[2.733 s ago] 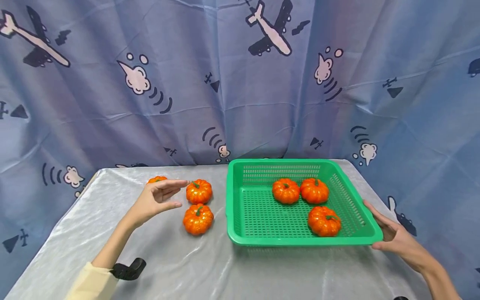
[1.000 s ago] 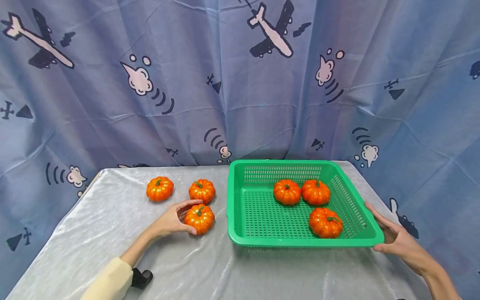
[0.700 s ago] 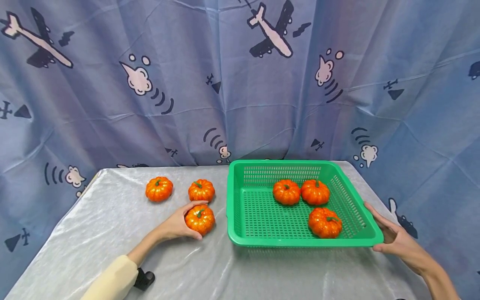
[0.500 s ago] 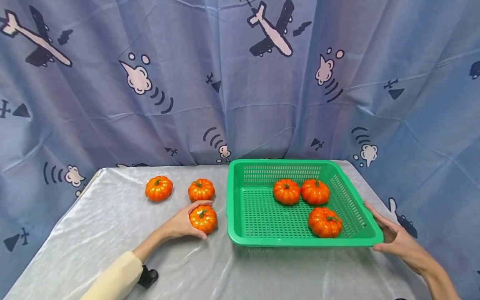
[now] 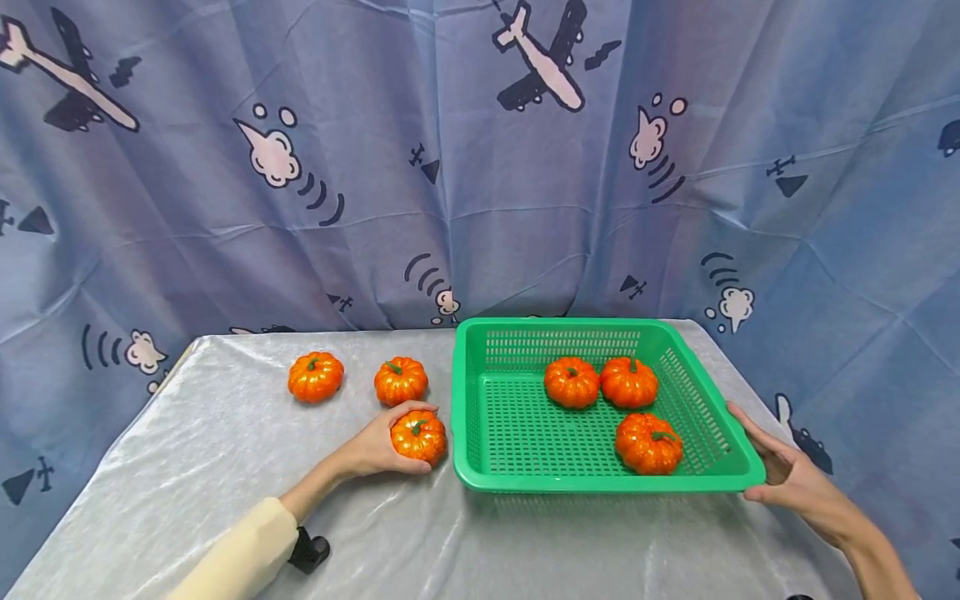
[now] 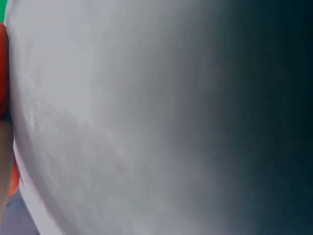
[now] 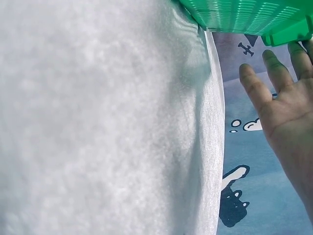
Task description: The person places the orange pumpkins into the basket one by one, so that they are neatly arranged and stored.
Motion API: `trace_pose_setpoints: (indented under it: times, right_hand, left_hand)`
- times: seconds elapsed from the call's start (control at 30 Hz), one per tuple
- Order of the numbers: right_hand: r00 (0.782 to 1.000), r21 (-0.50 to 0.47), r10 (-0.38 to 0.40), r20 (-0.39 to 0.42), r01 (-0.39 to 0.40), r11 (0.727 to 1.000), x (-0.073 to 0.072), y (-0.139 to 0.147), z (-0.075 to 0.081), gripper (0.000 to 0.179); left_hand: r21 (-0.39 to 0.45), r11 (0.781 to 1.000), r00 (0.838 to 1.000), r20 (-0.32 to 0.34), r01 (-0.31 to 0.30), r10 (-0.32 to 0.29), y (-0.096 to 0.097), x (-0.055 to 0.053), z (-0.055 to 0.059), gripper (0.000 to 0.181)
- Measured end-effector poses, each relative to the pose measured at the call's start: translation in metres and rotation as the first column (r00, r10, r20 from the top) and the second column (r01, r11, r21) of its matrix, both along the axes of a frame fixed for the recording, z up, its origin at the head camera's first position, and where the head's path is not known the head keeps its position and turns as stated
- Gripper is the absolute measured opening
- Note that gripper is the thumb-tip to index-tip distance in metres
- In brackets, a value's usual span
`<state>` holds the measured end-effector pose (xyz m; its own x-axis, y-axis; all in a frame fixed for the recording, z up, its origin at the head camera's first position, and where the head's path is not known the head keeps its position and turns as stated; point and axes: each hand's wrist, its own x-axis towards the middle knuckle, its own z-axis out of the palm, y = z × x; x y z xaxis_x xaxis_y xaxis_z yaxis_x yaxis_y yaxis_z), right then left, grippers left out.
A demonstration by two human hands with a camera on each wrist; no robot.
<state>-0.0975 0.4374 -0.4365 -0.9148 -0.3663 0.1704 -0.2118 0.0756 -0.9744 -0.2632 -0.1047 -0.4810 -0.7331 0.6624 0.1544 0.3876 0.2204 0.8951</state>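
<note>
An orange toy pumpkin (image 5: 418,438) with a green stem sits within the curl of my left hand (image 5: 378,446), thumb on the near side and fingers on the far side. It is just left of a green plastic basket (image 5: 468,479). My right hand (image 5: 798,483) touches the basket's right side near its front corner, its fingers mostly straight in the right wrist view. Inside the basket lie three pumpkins, one (image 5: 572,382) at the back, another (image 5: 630,382) beside it and a third (image 5: 649,444) nearer the front. The left wrist view shows mostly blurred cloth.
Two more pumpkins are on the table, one (image 5: 401,381) just behind my left hand and one (image 5: 316,377) farther left. Silvery cloth (image 5: 210,467) covers the table. A blue curtain (image 5: 375,167) with printed planes hangs behind it.
My left hand came down to the front pumpkin, closed round it and moved it right, toward the basket. My right hand and the basket have stayed in place.
</note>
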Motion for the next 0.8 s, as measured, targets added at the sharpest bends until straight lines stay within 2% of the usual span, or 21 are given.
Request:
trace_pose_setpoints:
  times: [0.1, 0.2, 0.33, 0.57, 0.8]
  right_hand:
    - [1.000, 0.001, 0.001, 0.000, -0.001, 1.000, 0.000, 0.000, 0.000, 0.094]
    - [1.000, 0.002, 0.001, 0.002, -0.001, 1.000, 0.000, -0.001, 0.001, 0.094]
    - [1.000, 0.007, -0.008, 0.001, 0.008, 1.000, 0.001, -0.001, 0.002, 0.094]
    - [1.000, 0.014, -0.011, 0.009, 0.011, 1.000, 0.003, -0.002, 0.004, 0.093]
    - [1.000, 0.042, -0.026, 0.015, 0.026, 0.999, 0.003, -0.003, 0.005, 0.093]
  left_hand:
    - [0.031, 0.999, 0.999, 0.043, -0.018, 0.017, 0.001, 0.002, 0.004, 0.074]
    - [0.063, 0.997, 0.996, 0.079, -0.037, 0.032, 0.000, 0.007, 0.013, 0.074]
    - [0.089, 0.993, 0.994, 0.084, -0.074, 0.067, -0.004, 0.014, 0.032, 0.076]
    - [0.132, 0.976, 0.985, 0.029, -0.172, 0.170, -0.012, 0.018, 0.072, 0.073]
    - [0.137, 0.964, 0.973, 0.045, -0.229, 0.225, -0.002, 0.022, 0.103, 0.077]
